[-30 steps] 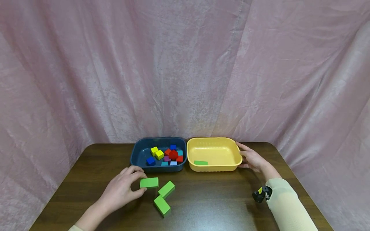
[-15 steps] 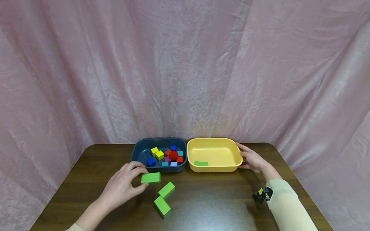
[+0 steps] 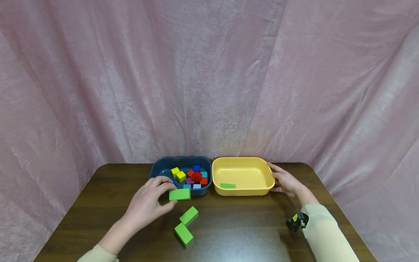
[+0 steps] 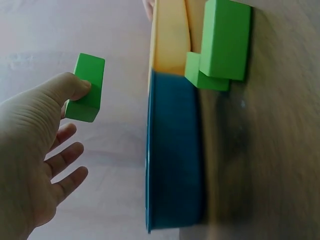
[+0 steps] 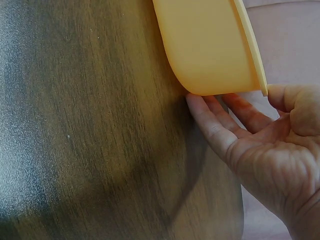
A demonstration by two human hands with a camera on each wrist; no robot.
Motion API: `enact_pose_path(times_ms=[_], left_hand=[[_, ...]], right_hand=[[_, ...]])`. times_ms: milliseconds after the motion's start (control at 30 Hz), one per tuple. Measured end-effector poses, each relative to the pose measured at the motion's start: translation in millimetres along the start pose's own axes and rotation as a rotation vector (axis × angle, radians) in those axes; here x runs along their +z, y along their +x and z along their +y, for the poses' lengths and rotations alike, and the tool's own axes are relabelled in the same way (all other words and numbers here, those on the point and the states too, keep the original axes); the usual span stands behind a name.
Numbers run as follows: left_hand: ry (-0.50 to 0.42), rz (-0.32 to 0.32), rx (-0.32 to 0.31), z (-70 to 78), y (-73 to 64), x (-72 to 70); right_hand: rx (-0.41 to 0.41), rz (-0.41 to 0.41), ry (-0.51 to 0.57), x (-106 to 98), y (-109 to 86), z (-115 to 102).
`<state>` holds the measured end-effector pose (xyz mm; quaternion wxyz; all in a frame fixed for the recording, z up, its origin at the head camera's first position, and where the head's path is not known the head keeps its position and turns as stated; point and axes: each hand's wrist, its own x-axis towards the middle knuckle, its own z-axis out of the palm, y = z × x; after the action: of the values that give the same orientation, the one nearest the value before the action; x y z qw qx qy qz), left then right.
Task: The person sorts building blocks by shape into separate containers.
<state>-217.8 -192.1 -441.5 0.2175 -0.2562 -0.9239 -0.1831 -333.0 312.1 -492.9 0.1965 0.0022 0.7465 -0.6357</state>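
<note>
My left hand [image 3: 148, 198] pinches a green block [image 3: 179, 194] between thumb and fingers. The block is raised in front of the blue bin [image 3: 156, 168], covering part of its near rim. In the left wrist view, the thumb lies on the held green block [image 4: 89, 82] and the other fingers spread below. My right hand [image 3: 287, 182] rests against the right end of the yellow bin [image 3: 242, 191]. The right wrist view has its fairly straight fingers touching the yellow end wall [image 5: 215, 60], with the thumb at the rim.
Two more green blocks [image 3: 188, 216] [image 3: 183, 234] touch each other on the dark wooden table [image 3: 242, 225]. One green block [image 3: 227, 185] lies inside the yellow bin. Several coloured blocks, including a yellow cube [image 3: 180, 176] and red pieces [image 3: 196, 177], sit in the blue bin. A pink curtain [image 3: 209, 80] hangs behind.
My left hand has lifted the green block from beside the other two and carried it forward and right, towards the blue bin. The right hand stays at the yellow bin.
</note>
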Motion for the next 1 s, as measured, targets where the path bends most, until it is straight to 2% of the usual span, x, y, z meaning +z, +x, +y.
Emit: enact_pose_path(times_ms=[500,1000], left_hand=[[-0.035,0.031,0.079,18.9,37.8,12.6],[-0.048,0.018,0.086,32.5,71.0,26.3]], right_hand=[[-0.009,0.003,0.004,0.4,0.2,1.0],[-0.020,0.003,0.002,-0.7,0.5,3.4]])
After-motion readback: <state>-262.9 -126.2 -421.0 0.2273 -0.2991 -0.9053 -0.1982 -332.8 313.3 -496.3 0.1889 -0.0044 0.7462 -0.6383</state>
